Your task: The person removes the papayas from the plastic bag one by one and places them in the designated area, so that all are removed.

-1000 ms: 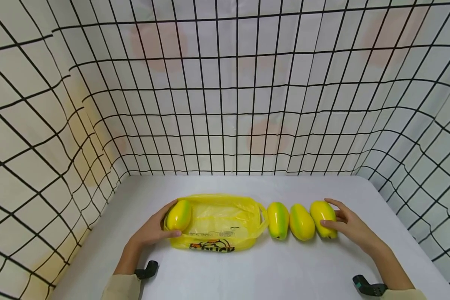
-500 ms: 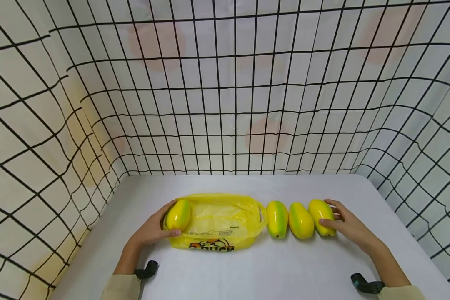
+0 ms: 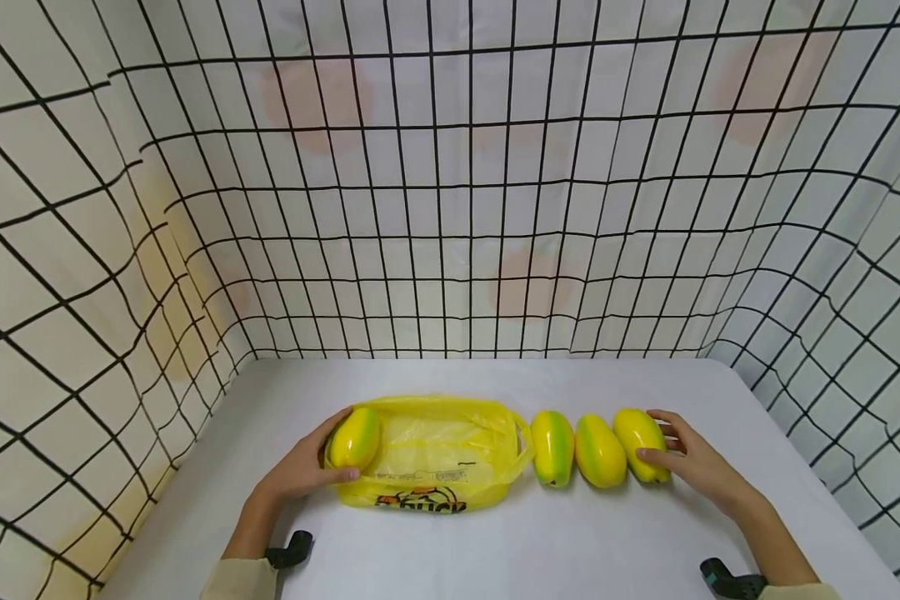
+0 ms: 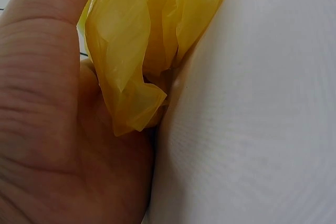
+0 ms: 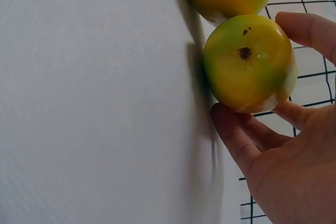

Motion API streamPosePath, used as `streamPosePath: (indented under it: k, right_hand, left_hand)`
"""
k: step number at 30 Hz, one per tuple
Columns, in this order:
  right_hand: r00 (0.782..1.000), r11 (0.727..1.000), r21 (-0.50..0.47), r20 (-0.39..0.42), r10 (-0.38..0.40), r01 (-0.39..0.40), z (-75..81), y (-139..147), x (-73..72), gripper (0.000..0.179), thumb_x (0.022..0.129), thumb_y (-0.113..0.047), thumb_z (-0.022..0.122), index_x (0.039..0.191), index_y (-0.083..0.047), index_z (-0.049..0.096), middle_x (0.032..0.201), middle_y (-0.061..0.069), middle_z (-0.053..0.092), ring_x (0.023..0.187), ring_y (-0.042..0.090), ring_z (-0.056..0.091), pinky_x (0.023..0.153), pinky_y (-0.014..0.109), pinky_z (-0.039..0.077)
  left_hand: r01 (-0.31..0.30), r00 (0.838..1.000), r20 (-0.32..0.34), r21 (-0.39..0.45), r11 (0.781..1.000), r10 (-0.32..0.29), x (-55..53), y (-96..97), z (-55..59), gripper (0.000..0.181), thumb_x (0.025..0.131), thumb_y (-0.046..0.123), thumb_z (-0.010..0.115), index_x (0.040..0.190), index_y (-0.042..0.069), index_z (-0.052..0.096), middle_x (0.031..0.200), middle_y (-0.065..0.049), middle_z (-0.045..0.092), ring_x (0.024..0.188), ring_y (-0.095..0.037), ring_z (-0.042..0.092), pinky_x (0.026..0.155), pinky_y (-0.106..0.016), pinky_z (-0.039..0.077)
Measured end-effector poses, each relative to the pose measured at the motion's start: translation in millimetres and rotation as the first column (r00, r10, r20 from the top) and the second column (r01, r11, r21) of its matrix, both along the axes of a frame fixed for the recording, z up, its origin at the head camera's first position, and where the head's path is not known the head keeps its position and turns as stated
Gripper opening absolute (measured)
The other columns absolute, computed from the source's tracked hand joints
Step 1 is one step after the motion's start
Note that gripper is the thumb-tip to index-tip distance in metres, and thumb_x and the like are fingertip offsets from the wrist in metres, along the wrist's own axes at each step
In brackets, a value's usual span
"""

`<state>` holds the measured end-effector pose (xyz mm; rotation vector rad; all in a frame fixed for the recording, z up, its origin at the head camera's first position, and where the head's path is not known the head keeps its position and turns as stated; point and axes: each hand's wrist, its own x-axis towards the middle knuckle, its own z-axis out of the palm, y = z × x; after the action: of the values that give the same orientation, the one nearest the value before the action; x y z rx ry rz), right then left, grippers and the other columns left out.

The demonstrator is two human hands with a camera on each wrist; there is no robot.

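Note:
A yellow plastic bag (image 3: 450,433) with dark print lies with its mouth open, and one yellow-green papaya (image 3: 356,439) sits at its left end. My left hand (image 3: 303,467) grips that end of the bag, curled around the papaya with the thumb over the rim. Close up in the left wrist view, crumpled yellow plastic (image 4: 123,40) lies against the palm; the fingertips are hidden. To the bag's right, three more papayas stand in a row. My right hand (image 3: 701,462) holds the rightmost papaya (image 3: 640,444) between thumb and fingers, its stem end (image 5: 249,61) showing in the right wrist view.
The middle papaya (image 3: 600,452) and the left papaya (image 3: 552,448) of the row lie close together, the left one beside the bag's handle. A white table (image 3: 540,550) is under everything. Black grid netting (image 3: 472,208) over white cloth walls the back and sides.
Both hands keep their holds, and the bag and papayas stay in place. The whole head view has shifted slightly, with the scene a little lower in it.

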<state>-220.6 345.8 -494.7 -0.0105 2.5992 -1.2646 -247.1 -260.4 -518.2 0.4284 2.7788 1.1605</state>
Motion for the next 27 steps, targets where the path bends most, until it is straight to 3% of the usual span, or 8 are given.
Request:
streamPosePath:
  k: [8, 15, 27]
  right_hand:
    - [1.000, 0.999, 0.036, -0.019, 0.007, -0.006, -1.0, -1.7, 2.9, 0.087, 0.091, -0.052, 0.060, 0.154, -0.015, 0.014, 0.150, 0.029, 0.029, 0.129, 0.044, 0.042, 0.095, 0.058, 0.047]
    - [1.000, 1.000, 0.008, 0.022, 0.012, -0.013, -0.5, -2.3, 0.9, 0.090, 0.092, -0.053, 0.058, 0.155, -0.015, 0.008, 0.154, 0.030, 0.019, 0.134, 0.049, 0.033, 0.097, 0.067, 0.040]
    - [1.000, 1.000, 0.006, 0.016, 0.009, -0.009, 3.7, 0.0, 3.6, 0.088, 0.093, -0.055, 0.054, 0.156, -0.015, 0.007, 0.154, 0.031, 0.018, 0.136, 0.051, 0.028, 0.098, 0.072, 0.035]
  left_hand:
    - [0.009, 1.000, 0.017, 0.030, 1.000, -0.010, 2.0, -0.4, 0.1, 0.100, 0.073, 0.052, 0.078, 0.154, 0.030, 0.023, 0.154, -0.005, 0.037, 0.131, -0.028, 0.044, 0.108, -0.062, 0.035]
    - [0.009, 1.000, 0.002, 0.021, 1.000, -0.009, 1.0, -2.2, -0.3, 0.101, 0.072, 0.053, 0.078, 0.154, 0.030, 0.023, 0.155, -0.004, 0.036, 0.133, -0.029, 0.044, 0.109, -0.063, 0.034]
    - [0.010, 1.000, 0.003, 0.014, 1.000, -0.010, 0.7, -2.3, -2.0, 0.101, 0.072, 0.053, 0.078, 0.154, 0.031, 0.022, 0.154, -0.004, 0.037, 0.132, -0.029, 0.044, 0.109, -0.063, 0.034]
